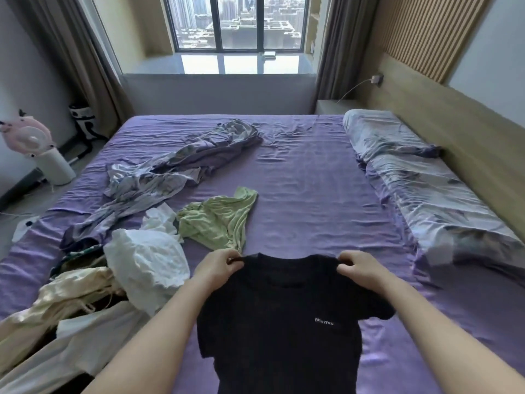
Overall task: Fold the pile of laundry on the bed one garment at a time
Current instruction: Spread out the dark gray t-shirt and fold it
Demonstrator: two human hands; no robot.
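A black short-sleeved top (278,322) with small white lettering on its chest hangs spread out in front of me above the purple bed (312,180). My left hand (217,267) pinches its left shoulder and my right hand (360,268) pinches its right shoulder. To the left lies the laundry pile: a white garment (147,263), a cream satin garment (62,300), a crumpled green top (218,220) and more white cloth (85,345) at the bed's near corner.
A long grey-lilac patterned sheet (170,166) sprawls across the bed's left half. A pillow and rolled bedding (412,180) line the right side by the wooden headboard. A pink fan (31,140) on a white stand sits on the floor at left. The window is ahead.
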